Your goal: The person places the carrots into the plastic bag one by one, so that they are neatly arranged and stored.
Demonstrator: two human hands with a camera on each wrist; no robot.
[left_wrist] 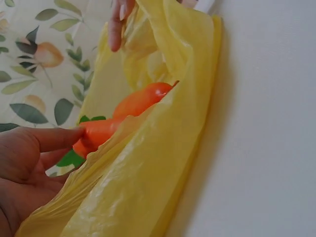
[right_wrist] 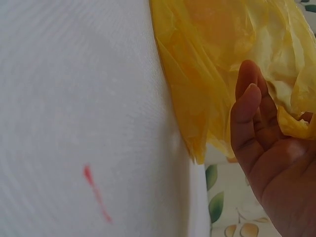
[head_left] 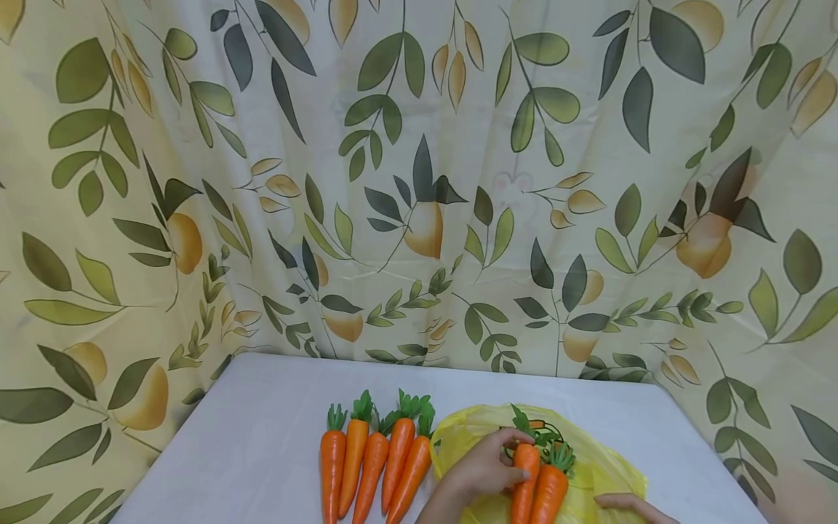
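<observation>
Held carrot (head_left: pixel 526 473), 1 pc.: orange, w/ green leafy top; located at the mouth of the yellow bag (head_left: pixel 612 466), partly screened by the bag wall in the L. wrist view. It is gripped near its leafy end by the L. hand (head_left: pixel 487 467); the fingers are closed to the carrot's thickness, w/ the thumb set on the near side.

Second carrot (head_left: pixel 548 495), 1 pc.: same type, green top; laid alongside, immed. R. of the first, also within the bag opening. Behind these, more orange bits (head_left: pixel 537 423) are seen among green leaves, mostly hidden; no. of pcs. cannot be told.

Yellow bag, 1 pc.: thin plastic, translucent, crumpled, mouth spread. Its R. side is touched by the R. hand (head_left: pixel 633 504), w/ fingers extended or slightly bent; whether any plastic is pinched betw. them cannot be told.

Five carrots (head_left: pixel 372 469), 1 group: set side by side L. of the bag, leafy tops twd. the far edge, narrow ends twd. the near side; the rightmost is placed just beside the bag.

Table (head_left: pixel 242 437), 1: white top, by which all the above is carried. Red mark (right_wrist: pixel 97 192), 1: narrow streak, seen on the white surface in the R. wrist view.

Curtain (head_left: pixel 406 291): cream, printed w/ leaves & orange-yellow fruit; hung behind the table & at both sides.
</observation>
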